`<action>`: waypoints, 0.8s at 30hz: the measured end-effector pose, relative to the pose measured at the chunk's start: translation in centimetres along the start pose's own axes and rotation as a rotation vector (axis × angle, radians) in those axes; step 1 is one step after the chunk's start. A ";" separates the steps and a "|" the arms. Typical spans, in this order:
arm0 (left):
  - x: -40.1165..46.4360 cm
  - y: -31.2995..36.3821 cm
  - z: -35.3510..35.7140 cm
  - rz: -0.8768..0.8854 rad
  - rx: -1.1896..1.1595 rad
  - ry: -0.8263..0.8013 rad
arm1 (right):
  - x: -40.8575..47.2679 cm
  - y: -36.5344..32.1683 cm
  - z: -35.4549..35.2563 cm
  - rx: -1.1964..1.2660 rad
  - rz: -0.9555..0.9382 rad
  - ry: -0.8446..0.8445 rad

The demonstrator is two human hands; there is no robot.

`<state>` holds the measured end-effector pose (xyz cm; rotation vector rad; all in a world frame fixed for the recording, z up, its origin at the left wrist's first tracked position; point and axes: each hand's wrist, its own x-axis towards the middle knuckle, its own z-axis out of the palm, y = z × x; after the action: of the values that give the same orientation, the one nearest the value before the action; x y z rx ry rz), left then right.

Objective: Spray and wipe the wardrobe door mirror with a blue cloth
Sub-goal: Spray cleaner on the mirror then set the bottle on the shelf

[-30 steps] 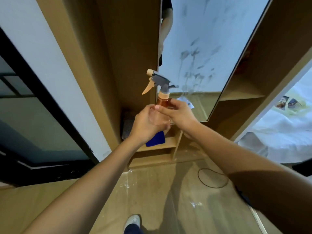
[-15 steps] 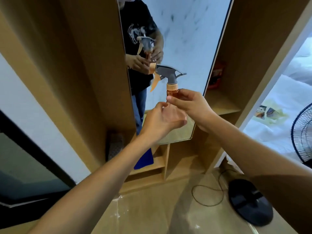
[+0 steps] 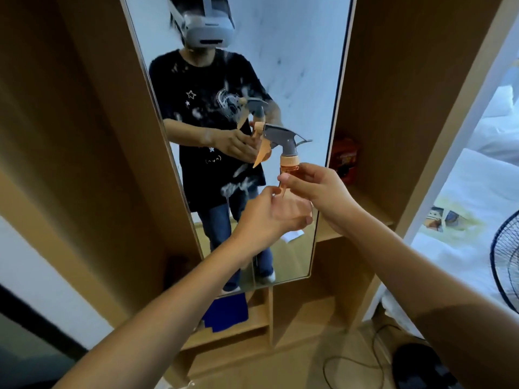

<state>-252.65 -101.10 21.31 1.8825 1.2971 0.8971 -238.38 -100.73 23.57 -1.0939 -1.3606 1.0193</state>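
An orange spray bottle [image 3: 289, 164] with a grey trigger head is held upright in front of the wardrobe door mirror [image 3: 303, 66]. My right hand [image 3: 317, 189] grips its neck from the right. My left hand [image 3: 276, 214] wraps around the bottle's body below, hiding most of it. The mirror is tall, smeared with streaks, and reflects a person with a headset holding the bottle. A blue cloth [image 3: 227, 311] lies on a low wooden shelf under the mirror, apart from both hands.
Wooden wardrobe shelves [image 3: 373, 209] stand right of the mirror, with an orange packet [image 3: 344, 158] on one. A bed with white bedding [image 3: 471, 220] and a fan [image 3: 505, 259] are at the right. A black cable [image 3: 351, 363] and fan base [image 3: 421, 366] lie on the floor.
The view has tilted upward, so more of the mirror and the reflected person show. Both hands stay on the spray bottle, raised slightly before the mirror.
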 end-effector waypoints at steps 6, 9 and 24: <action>1.9 2.2 0.4 -0.051 -0.174 0.090 | 2.3 -0.7 -3.4 0.047 0.000 -0.110; 2.7 4.1 -1.0 -0.066 -0.423 0.305 | 3.1 -0.9 -4.5 0.039 -0.006 -0.152; 5.8 9.1 -3.4 0.124 -0.702 0.516 | 3.9 -1.6 -5.4 0.089 -0.068 -0.237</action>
<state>-249.48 -97.70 31.63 1.2189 0.9444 1.7187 -233.12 -97.21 26.32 -0.8751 -1.5148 1.1757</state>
